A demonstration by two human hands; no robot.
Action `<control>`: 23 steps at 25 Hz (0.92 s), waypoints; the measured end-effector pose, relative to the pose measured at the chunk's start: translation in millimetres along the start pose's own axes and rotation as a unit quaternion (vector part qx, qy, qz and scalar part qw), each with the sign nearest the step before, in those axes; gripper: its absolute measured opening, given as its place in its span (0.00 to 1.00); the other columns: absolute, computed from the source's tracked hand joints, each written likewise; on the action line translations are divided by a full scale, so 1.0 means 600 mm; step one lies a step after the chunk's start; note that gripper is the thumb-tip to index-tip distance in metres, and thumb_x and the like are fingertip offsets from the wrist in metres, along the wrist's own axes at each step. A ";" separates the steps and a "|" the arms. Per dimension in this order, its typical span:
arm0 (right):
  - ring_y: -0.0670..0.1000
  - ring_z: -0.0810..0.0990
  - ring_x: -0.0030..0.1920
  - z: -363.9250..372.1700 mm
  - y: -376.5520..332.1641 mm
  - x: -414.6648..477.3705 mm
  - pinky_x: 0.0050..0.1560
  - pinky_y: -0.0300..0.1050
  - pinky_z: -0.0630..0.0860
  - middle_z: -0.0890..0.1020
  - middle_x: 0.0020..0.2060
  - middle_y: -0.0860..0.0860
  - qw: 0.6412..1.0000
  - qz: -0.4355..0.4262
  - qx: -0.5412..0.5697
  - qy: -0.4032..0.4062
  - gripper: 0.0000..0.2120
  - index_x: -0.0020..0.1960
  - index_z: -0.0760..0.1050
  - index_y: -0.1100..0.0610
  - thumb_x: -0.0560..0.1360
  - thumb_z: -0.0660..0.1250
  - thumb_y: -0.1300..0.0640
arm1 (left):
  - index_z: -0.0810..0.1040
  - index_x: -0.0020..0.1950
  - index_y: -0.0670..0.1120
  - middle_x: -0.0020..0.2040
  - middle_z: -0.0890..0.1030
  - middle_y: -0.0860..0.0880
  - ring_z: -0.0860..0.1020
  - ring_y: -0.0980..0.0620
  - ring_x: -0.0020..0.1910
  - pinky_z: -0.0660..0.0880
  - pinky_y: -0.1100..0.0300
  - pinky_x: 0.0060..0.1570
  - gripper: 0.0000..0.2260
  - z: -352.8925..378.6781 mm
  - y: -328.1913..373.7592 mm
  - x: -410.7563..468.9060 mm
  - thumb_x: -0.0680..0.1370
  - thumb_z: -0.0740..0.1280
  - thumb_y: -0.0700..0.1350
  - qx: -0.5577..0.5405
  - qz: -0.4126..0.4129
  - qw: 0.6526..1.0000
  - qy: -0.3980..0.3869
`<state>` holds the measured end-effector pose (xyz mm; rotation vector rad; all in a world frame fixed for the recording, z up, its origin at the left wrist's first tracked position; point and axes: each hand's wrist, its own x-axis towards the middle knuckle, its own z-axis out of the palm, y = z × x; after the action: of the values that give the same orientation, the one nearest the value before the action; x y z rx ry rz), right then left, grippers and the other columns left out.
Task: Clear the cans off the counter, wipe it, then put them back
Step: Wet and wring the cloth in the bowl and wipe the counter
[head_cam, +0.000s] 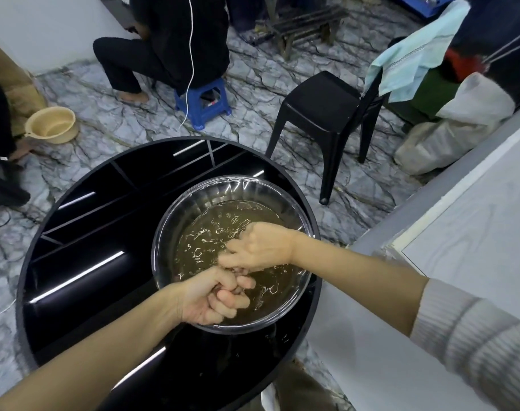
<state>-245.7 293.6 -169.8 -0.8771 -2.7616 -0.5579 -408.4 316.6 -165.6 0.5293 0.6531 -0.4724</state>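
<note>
— While both hands are working in the glass bowl, what are we recording of the grip?

— We are noting the left hand curled into a fist at the bowl's near rim, fingers closed around something small that we cannot identify. The right hand is bent downward with its fingertips bunched under the murky water. We are judging that they are rinsing or wringing a wiping cloth between them, but the cloth itself is not showing.

— Why is the bowl standing where it is?

— It is sitting toward the right edge of the round black table, presumably so that drips are falling back into it and it is staying within reach. Droplets are lying on the table's near edge.

— And the cans?

— We are finding no cans anywhere in view; their place cannot be told. The pale counter at the right is showing bare where visible, so we are judging the clearing done and the wiping in preparation.

— Any labels or writing?

— None that we are able to read.
</note>
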 end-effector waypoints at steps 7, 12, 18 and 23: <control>0.53 0.80 0.32 -0.047 0.004 0.016 0.30 0.45 0.78 0.80 0.34 0.52 0.948 0.258 0.138 -0.123 0.08 0.48 0.72 0.58 0.74 0.66 0.53 | 0.69 0.46 0.42 0.32 0.74 0.47 0.65 0.57 0.20 0.65 0.67 0.19 0.11 0.007 0.027 -0.032 0.66 0.65 0.42 0.227 0.143 0.958 0.101; 0.49 0.80 0.48 -0.072 -0.036 0.009 0.48 0.42 0.80 0.81 0.49 0.50 0.706 0.535 0.456 -0.091 0.22 0.56 0.73 0.55 0.65 0.75 0.59 | 0.69 0.64 0.52 0.61 0.78 0.49 0.80 0.54 0.51 0.76 0.58 0.57 0.33 -0.005 0.036 -0.082 0.63 0.71 0.63 0.305 0.192 0.912 0.195; 0.45 0.80 0.39 -0.092 -0.055 -0.022 0.34 0.34 0.78 0.81 0.42 0.50 0.359 0.654 0.664 -0.054 0.20 0.57 0.73 0.58 0.67 0.74 0.60 | 0.51 0.74 0.54 0.72 0.52 0.60 0.48 0.63 0.71 0.49 0.56 0.72 0.29 0.004 -0.013 -0.066 0.75 0.55 0.59 0.564 0.302 0.655 0.402; 0.50 0.80 0.41 -0.135 -0.069 -0.034 0.45 0.41 0.78 0.83 0.39 0.53 0.208 0.698 0.677 0.104 0.10 0.52 0.76 0.62 0.74 0.66 0.57 | 0.50 0.70 0.60 0.73 0.54 0.61 0.47 0.67 0.72 0.47 0.61 0.71 0.27 0.037 -0.027 -0.049 0.72 0.48 0.63 0.562 0.365 0.639 0.377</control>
<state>-248.2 218.9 -113.9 -1.5532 -0.2595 1.5518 -428.3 297.9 -135.8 2.1906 0.8003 0.2480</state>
